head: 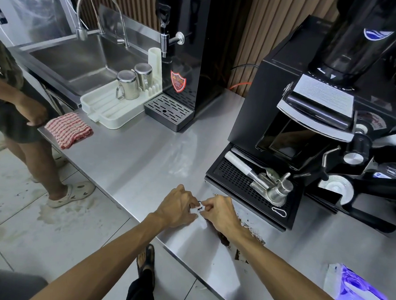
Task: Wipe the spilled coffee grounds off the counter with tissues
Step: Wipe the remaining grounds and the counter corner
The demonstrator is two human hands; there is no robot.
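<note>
1. Stainless tabletop point(146, 151), with a sink point(82, 61) at far left.
2. Small white tissue point(199, 209) pinched between curled fingers of left hand point(179, 206) and right hand point(221, 212), near the front edge.
3. Dark coffee grounds point(224, 240) just right of the right hand, partly under its wrist, beside the black drip tray point(232, 175).
4. Metal tools point(269, 184) lying in that tray.
5. White drainer tray point(111, 116) holding two steel cups point(128, 85).
6. Purple tissue pack point(357, 296) at near right.
</note>
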